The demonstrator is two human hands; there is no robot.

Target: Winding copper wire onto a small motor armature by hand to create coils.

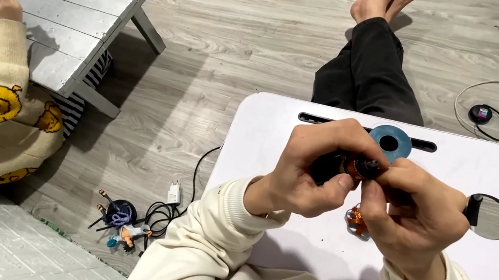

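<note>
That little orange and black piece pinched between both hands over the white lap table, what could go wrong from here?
The orange and black piece is held only by fingertips of the left hand and right hand, so it might slip and roll off the white lap table. The orange part lying under the right hand could get knocked. A dropped bit might fall through the round hole.

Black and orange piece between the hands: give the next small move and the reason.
Probably a slight twist or push with the right hand, while the left hand braces. Both hands pinch the small black and orange piece from opposite ends above the white lap table, and its orange end meets the right fingertips.
</note>
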